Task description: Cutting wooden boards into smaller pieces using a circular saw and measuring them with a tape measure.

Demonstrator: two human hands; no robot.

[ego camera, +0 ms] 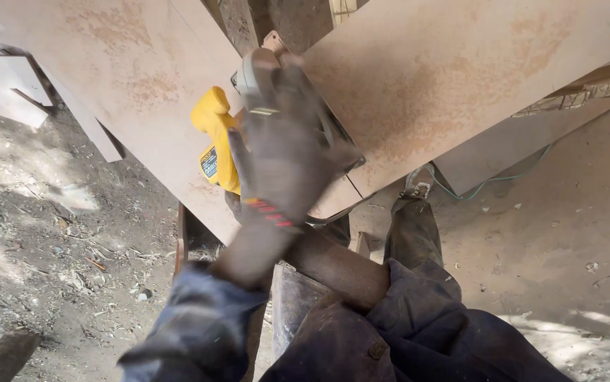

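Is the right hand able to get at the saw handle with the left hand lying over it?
Probably yes: the right forearm runs under the gloved left hand toward the yellow saw, but the right hand itself is hidden, so its grip can't be confirmed.

We see a bright yellow power saw with a grey guard [221, 141], bearing a small dark label. The left hand [285, 152] wears a dark grey knitted glove with red stripes at its cuff. The flat wooden boards [432, 85] are pale pinkish tan, mottled with rusty brown blotches. Our dark navy blue work sleeves [199, 332] look dusty. A thin green cable [492, 180] crosses the grey-brown dirt ground [43, 233].
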